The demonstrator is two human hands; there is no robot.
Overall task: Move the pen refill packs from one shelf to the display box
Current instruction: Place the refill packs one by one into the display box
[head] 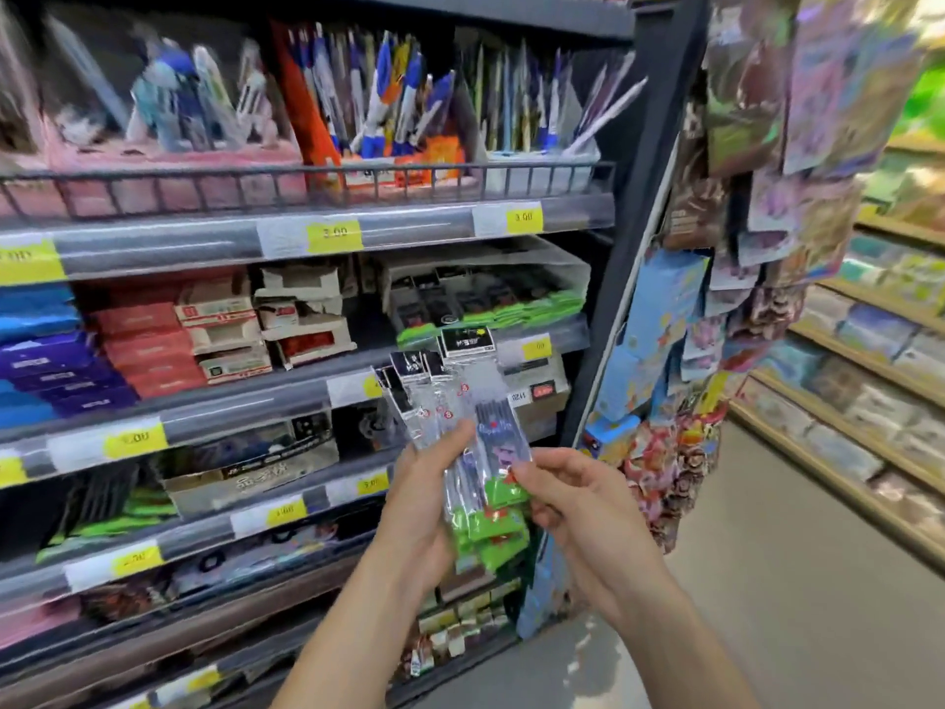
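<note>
A fanned bundle of pen refill packs (463, 432), clear sleeves with black tops and green bottoms, is held upright in front of the shelves. My left hand (417, 509) grips the bundle from the left, thumb across the front. My right hand (578, 509) pinches the bundle's right edge near the green ends. A clear display box (537, 271) on the second shelf holds more packs of the same kind, lying flat with green ends outward.
Shelves (204, 406) with yellow price tags carry red, white and blue boxes. The top shelf holds pens behind a wire rail (307, 189). Hanging sticker packs (741, 248) crowd the right end of the unit. An aisle floor (792, 606) runs to the right.
</note>
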